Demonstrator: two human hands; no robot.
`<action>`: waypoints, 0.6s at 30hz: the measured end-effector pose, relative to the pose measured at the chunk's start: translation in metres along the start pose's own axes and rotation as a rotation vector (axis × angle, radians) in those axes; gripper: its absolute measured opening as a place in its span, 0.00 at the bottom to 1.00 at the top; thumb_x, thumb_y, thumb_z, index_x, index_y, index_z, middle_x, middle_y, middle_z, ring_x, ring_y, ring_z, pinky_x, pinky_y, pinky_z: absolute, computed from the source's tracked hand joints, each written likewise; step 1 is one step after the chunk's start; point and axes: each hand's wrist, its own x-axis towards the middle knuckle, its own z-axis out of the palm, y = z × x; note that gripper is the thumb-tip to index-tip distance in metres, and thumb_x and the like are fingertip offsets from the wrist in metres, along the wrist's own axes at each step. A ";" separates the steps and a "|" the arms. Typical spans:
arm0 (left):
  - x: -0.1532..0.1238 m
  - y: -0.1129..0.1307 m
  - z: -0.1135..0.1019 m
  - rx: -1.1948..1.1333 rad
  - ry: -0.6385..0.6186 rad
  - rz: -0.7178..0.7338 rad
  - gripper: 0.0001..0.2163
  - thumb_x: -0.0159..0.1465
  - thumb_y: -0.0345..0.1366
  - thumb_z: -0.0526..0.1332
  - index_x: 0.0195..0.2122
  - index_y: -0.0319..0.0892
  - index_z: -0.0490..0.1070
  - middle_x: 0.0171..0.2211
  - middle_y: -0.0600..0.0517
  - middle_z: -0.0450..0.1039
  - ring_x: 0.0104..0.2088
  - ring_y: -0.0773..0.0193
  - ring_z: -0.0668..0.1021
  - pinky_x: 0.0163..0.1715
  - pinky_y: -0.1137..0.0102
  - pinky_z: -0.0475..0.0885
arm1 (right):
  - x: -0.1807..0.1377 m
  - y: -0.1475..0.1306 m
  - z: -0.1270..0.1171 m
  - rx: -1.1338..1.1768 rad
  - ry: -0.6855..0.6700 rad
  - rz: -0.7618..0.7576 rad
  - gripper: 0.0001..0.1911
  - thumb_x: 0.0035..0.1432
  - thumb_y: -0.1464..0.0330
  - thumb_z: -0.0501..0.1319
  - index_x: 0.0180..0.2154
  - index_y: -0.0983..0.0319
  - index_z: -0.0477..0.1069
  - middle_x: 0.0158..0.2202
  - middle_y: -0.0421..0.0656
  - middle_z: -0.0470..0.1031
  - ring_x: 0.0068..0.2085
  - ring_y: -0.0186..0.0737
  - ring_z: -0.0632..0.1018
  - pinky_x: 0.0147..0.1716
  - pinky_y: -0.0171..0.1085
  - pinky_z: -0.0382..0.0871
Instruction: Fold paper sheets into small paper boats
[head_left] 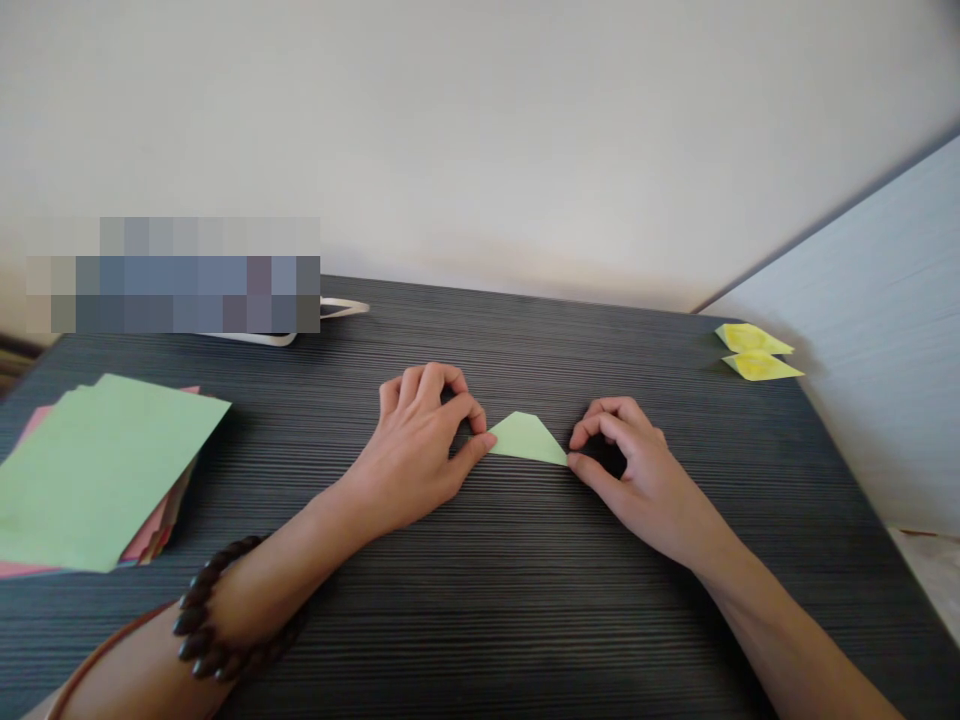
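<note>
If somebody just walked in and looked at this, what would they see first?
Probably the small green folded paper in the middle of the dark table, with the left hand at one end and the right hand at the other. Next, perhaps, the two bright yellow folded papers near the far right corner. Then the big stack of colored paper on the left, with a green sheet on top.

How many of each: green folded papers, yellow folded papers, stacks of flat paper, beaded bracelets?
Green folded paper: 1
Yellow folded papers: 2
Stack of flat paper: 1
Beaded bracelet: 1
Total: 5
</note>
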 end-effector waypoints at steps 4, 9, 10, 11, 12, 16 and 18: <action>0.002 -0.005 -0.002 -0.046 -0.036 -0.006 0.06 0.62 0.38 0.57 0.33 0.45 0.71 0.43 0.50 0.59 0.48 0.55 0.63 0.48 0.53 0.58 | 0.001 0.004 -0.003 0.052 -0.048 -0.025 0.02 0.54 0.70 0.59 0.32 0.57 0.68 0.40 0.41 0.65 0.46 0.42 0.69 0.47 0.47 0.59; 0.002 -0.008 -0.006 -0.067 -0.076 -0.016 0.05 0.62 0.36 0.57 0.36 0.47 0.72 0.42 0.51 0.58 0.46 0.56 0.63 0.47 0.53 0.59 | 0.001 0.007 -0.006 0.059 -0.086 -0.062 0.01 0.56 0.69 0.59 0.33 0.57 0.68 0.40 0.41 0.66 0.47 0.43 0.69 0.48 0.48 0.60; 0.001 -0.008 -0.006 -0.064 -0.071 -0.005 0.06 0.62 0.36 0.57 0.38 0.48 0.72 0.42 0.51 0.58 0.46 0.56 0.63 0.47 0.53 0.59 | 0.000 0.007 -0.007 0.051 -0.085 -0.075 0.02 0.57 0.69 0.59 0.34 0.56 0.68 0.40 0.41 0.66 0.47 0.43 0.69 0.48 0.48 0.60; 0.000 -0.008 -0.006 -0.061 -0.063 0.021 0.07 0.63 0.35 0.57 0.40 0.50 0.72 0.43 0.51 0.58 0.46 0.56 0.63 0.47 0.53 0.59 | -0.001 0.007 -0.006 0.042 -0.082 -0.094 0.04 0.57 0.69 0.58 0.36 0.56 0.68 0.41 0.41 0.66 0.47 0.42 0.68 0.48 0.48 0.60; -0.001 -0.009 -0.006 -0.059 -0.056 0.065 0.09 0.64 0.34 0.55 0.41 0.52 0.72 0.43 0.51 0.57 0.47 0.56 0.63 0.48 0.54 0.59 | -0.002 0.007 -0.006 0.031 -0.078 -0.121 0.06 0.58 0.70 0.57 0.39 0.55 0.68 0.41 0.41 0.65 0.47 0.42 0.68 0.48 0.47 0.60; -0.004 -0.011 -0.004 -0.030 -0.078 0.274 0.22 0.63 0.23 0.51 0.45 0.63 0.71 0.46 0.52 0.54 0.50 0.57 0.61 0.51 0.55 0.59 | -0.006 0.010 -0.002 -0.017 -0.075 -0.300 0.17 0.62 0.73 0.52 0.49 0.50 0.68 0.43 0.42 0.64 0.43 0.39 0.69 0.43 0.44 0.63; -0.003 -0.011 -0.003 -0.009 -0.098 0.320 0.27 0.61 0.20 0.51 0.47 0.66 0.70 0.48 0.52 0.53 0.52 0.56 0.60 0.52 0.54 0.59 | -0.007 0.011 0.000 -0.049 -0.085 -0.386 0.20 0.63 0.74 0.51 0.50 0.48 0.68 0.43 0.43 0.63 0.40 0.38 0.68 0.40 0.42 0.63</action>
